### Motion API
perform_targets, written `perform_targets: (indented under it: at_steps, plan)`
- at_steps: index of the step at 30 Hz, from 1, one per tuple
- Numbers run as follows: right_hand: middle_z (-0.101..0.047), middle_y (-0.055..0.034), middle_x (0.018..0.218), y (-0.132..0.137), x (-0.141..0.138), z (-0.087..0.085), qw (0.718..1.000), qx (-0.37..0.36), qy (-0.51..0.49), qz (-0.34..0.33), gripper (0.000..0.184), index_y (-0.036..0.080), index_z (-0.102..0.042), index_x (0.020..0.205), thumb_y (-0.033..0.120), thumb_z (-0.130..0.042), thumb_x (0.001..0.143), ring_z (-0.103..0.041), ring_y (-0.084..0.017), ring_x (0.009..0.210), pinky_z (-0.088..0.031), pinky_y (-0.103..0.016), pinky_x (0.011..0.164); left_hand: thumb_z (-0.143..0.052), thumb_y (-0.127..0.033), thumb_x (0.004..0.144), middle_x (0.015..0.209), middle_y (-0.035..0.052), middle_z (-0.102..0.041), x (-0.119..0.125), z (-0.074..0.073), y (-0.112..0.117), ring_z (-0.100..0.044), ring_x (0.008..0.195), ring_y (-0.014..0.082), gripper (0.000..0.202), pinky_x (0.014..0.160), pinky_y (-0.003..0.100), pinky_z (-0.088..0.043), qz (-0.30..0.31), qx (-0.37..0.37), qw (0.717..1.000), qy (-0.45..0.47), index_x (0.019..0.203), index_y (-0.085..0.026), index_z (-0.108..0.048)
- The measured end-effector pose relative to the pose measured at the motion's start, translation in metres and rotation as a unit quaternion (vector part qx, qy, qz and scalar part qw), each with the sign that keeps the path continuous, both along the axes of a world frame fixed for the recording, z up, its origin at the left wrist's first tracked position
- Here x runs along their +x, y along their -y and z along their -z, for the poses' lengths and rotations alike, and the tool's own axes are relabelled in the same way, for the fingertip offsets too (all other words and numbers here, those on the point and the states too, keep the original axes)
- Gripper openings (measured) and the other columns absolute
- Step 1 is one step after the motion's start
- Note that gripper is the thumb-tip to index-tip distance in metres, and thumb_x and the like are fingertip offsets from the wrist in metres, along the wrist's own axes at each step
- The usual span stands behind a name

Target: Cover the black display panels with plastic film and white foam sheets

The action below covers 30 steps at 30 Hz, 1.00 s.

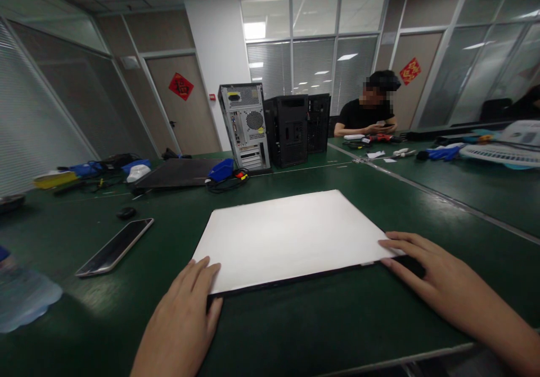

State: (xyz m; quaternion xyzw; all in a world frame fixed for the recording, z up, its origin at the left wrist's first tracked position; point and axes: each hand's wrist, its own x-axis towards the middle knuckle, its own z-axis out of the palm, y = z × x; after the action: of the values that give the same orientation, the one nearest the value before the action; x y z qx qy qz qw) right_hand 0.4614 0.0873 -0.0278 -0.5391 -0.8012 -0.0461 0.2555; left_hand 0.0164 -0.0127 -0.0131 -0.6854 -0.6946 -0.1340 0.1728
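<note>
A thin, flat white panel point(291, 239) with a dark lower edge lies before me over the green table. My left hand point(181, 309) grips its near left corner, fingers on the white face and thumb at the near edge. At the near right corner, my right hand point(426, 264) holds the panel between fingers on top and the thumb by the edge. Whether the panel rests fully on the table or is slightly raised, I cannot tell.
Left of the panel lie a phone point(116, 247) and a clear plastic bottle point(25, 295). Computer cases point(247, 126) stand behind, beside a dark flat panel point(177, 173) and a blue object point(221, 170). Across the table point(320, 321) sits a person point(365, 112); blue gloves point(445, 152) lie at right.
</note>
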Motion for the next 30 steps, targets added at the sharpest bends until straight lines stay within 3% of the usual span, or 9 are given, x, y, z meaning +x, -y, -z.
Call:
perform_targets:
  at_steps: [30]
  plan:
    - [-0.058,-0.0065,0.131,0.0016,-0.0021,-0.0028,1.0,-0.021,-0.003,0.004,0.049,0.028,-0.066,0.122,0.061,-0.046,0.09,-0.059,-0.028,0.115,-0.049,-0.051,0.1,-0.05,-0.029,0.084,0.137,0.014,-0.061,0.0039,-0.0061,0.0013,-0.054,0.128,0.0323,0.046,0.105,0.052,-0.045,-0.009,-0.023,1.0,0.006,0.126,-0.016,-0.064]
